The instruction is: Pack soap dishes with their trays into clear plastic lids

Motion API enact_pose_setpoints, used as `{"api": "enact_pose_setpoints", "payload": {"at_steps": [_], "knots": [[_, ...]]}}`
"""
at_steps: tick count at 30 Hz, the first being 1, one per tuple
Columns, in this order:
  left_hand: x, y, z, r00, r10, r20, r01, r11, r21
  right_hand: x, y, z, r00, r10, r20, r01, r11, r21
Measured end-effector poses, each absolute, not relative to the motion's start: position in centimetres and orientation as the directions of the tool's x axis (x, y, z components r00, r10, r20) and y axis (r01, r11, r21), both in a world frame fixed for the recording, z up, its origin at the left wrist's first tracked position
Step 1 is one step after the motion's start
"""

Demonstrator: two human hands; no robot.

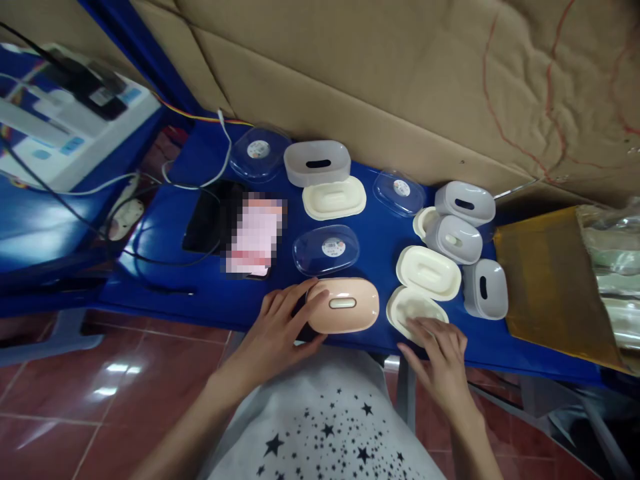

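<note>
Near the front edge of the blue table (210,297) sits a peach oval box (357,317) with a cream strip set in its top. My left hand (283,323) holds its left end, index finger across the top and thumb at the front. My right hand (443,357) has its fingertips on a cream oval lid (400,308), with the thumb by the lid's front edge. Just behind lies a second cream oval lid (434,272). A clear plastic cover (313,252) with a round sticker lies behind the peach box.
Grey oval boxes with dark slots (320,152), more clear covers (245,163) and another cream lid (335,203) lie farther back. A phone (255,237) rests at left among cables. A cardboard carton (545,287) stands right; a cardboard wall (350,73) rises behind.
</note>
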State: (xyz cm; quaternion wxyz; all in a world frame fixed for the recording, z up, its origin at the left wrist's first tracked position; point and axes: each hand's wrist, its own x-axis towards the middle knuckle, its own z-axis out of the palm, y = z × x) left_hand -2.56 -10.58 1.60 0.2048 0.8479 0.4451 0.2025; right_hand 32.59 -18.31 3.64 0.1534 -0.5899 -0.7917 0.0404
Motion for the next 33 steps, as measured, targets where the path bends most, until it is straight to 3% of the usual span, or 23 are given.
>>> {"api": "enact_pose_setpoints", "payload": {"at_steps": [3, 7, 9, 14, 20, 23, 26, 30, 33], "knots": [[-2.1, -10.0, 2.0, 0.553, 0.82, 0.148, 0.643, -0.533, 0.551, 34.0, -19.7, 3.0, -0.193, 0.965, 0.179, 0.935, 0.236, -0.266], [-1.3, -9.3, 1.9, 0.591, 0.796, 0.129, 0.605, -0.543, 0.582, 33.8, -17.9, 3.8, -0.131, 0.946, 0.296, 0.93, 0.22, -0.293], [-1.1, -9.4, 1.7, 0.595, 0.795, 0.119, 0.597, -0.537, 0.596, 32.8, -15.2, 4.7, -0.22, 0.925, 0.309, 0.906, 0.311, -0.288], [-2.0, -11.3, 1.4, 0.498, 0.863, 0.083, 0.67, -0.444, 0.595, 27.8, -5.7, 6.4, -0.638, 0.762, 0.111, 0.731, 0.645, -0.224], [-4.0, -13.9, 2.0, 0.312, 0.949, 0.048, 0.757, -0.279, 0.592, 22.4, 2.2, 5.1, -0.779, 0.626, 0.044, 0.581, 0.747, -0.323], [-4.8, -14.1, 2.2, 0.293, 0.956, 0.022, 0.766, -0.248, 0.592, 22.5, 3.4, 4.0, -0.79, 0.614, 0.001, 0.579, 0.745, -0.33], [-4.9, -13.7, 2.0, 0.293, 0.956, 0.028, 0.76, -0.251, 0.599, 24.6, 3.0, 3.8, -0.708, 0.706, 0.006, 0.663, 0.667, -0.339], [-3.8, -12.2, 1.1, 0.288, 0.954, 0.084, 0.728, -0.275, 0.629, 27.7, -0.2, 5.6, -0.547, 0.837, 0.016, 0.731, 0.487, -0.478], [-2.5, -10.8, 0.6, 0.294, 0.945, 0.146, 0.667, -0.312, 0.676, 28.1, -3.7, 7.1, -0.589, 0.807, -0.039, 0.685, 0.472, -0.555]]}}
